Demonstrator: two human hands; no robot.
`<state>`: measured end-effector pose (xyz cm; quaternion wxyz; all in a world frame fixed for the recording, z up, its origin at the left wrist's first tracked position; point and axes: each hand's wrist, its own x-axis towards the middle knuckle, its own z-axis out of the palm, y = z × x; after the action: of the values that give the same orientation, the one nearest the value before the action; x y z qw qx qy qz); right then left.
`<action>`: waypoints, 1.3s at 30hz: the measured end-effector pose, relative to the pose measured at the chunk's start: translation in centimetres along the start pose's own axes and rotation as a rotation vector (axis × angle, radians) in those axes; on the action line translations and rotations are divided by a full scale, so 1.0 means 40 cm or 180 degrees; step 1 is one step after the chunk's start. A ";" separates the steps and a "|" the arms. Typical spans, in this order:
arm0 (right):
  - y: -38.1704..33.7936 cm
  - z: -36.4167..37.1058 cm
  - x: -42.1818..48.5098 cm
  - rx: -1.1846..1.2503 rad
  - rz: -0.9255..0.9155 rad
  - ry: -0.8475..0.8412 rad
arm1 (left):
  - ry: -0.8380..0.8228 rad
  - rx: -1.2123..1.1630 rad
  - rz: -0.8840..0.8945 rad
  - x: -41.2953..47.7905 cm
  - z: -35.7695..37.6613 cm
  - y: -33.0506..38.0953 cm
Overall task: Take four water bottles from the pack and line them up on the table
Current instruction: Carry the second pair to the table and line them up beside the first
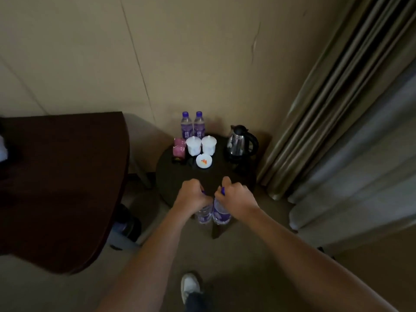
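— Arms?
— Both stretched out straight ahead, over the near edge of the small round table [173, 174].
— Left hand [191, 194]?
— Curled tight around the top of one water bottle [203, 214].
— Right hand [236, 197]?
— Wrapped around the purple cap of the other held bottle [221, 213].
— Touching?
— Side by side, upright, pressed close.
— More?
— Two standing bottles [193, 126] at the far edge, by the wall, behind two white cups [201, 145], near a kettle [240, 143].
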<state>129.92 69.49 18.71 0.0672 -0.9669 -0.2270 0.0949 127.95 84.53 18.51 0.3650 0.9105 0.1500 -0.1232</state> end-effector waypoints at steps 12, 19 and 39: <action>0.119 0.099 0.415 0.0918 0.0673 -0.0063 | -0.0016 -0.0209 -0.0249 0.459 -0.001 -0.124; 0.202 0.131 0.505 0.0979 0.0340 -0.0261 | 0.0033 -0.0157 -0.0335 0.557 0.023 -0.136; 0.294 0.198 0.567 0.0935 -0.0329 -0.0755 | 0.0118 -0.0461 0.0243 0.577 0.091 -0.150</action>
<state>153.17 69.97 5.48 0.1851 -0.9158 -0.2664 0.2368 146.69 90.34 4.49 0.4315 0.8889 0.1304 -0.0813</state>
